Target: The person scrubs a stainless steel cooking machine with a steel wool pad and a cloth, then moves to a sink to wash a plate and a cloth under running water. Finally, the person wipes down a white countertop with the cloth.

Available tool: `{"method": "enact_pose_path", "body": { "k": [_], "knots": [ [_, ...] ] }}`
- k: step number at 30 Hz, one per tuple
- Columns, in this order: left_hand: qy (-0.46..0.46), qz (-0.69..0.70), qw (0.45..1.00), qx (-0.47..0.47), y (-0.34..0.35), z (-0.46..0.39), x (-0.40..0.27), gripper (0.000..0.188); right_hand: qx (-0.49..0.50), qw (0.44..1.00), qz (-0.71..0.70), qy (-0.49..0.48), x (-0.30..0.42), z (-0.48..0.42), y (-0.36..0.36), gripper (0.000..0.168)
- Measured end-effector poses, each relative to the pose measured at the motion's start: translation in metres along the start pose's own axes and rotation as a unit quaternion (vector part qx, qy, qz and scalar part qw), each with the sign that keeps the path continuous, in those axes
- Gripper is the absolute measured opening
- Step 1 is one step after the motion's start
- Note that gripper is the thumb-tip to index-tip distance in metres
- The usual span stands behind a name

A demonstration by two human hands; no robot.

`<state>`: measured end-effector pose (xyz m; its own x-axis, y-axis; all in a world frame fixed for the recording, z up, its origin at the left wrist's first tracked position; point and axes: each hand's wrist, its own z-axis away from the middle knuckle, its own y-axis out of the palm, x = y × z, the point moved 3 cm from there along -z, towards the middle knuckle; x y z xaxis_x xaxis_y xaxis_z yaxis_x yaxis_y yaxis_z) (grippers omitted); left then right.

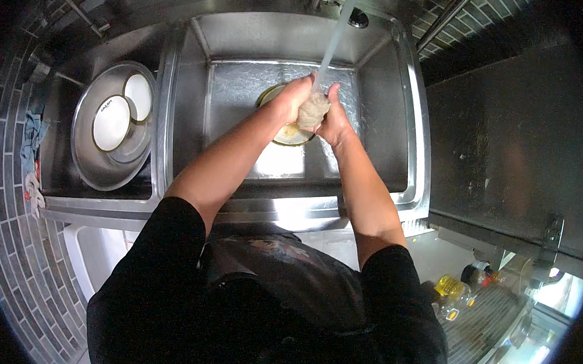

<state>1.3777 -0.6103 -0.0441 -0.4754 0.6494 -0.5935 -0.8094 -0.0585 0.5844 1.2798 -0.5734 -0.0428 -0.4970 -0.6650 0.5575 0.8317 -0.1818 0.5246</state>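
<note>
Between my two hands, under a stream of water (335, 43), is a pale beige, rounded wad (313, 110), perhaps a cloth or a scrubber; its exact kind cannot be told. My left hand (295, 97) holds it from the left side. My right hand (335, 119) cups it from the right, thumb raised. Below them a white plate or bowl with a dark rim (294, 135) lies on the wet floor of the stainless steel sink (228, 147), partly hidden by my left hand and the wad. Yellowish matter shows on its surface.
A large metal basin (82, 162) stands in the left sink bay, holding white dishes with dark rims (111, 123). Cloths (33, 136) hang at the far left edge. A dark panel (507, 146) rises at right. Bottles (449, 287) stand at lower right, beyond the sink's front edge.
</note>
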Motion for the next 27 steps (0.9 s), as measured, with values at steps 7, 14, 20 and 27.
{"method": "enact_pose_path", "body": {
  "k": [7,14,20,27],
  "knots": [
    [-0.118,0.153,0.97,0.151,-0.021,0.034,0.006,0.053,-0.093,0.777,0.47,-0.408,0.007,0.007,0.031,0.024],
    [0.091,0.175,0.98,0.03,-0.034,-0.032,0.028,0.024,-0.231,0.716,0.524,-0.399,0.005,0.022,0.056,0.034],
    [0.295,-0.373,0.864,-0.167,-0.007,-0.006,0.008,0.027,-0.233,0.938,0.201,-0.159,0.001,-0.006,0.017,0.046],
    [0.255,-0.437,0.859,-0.079,0.005,0.018,-0.008,0.022,-0.014,0.999,-0.013,-0.05,0.002,-0.005,0.019,0.032]
  ]
}}
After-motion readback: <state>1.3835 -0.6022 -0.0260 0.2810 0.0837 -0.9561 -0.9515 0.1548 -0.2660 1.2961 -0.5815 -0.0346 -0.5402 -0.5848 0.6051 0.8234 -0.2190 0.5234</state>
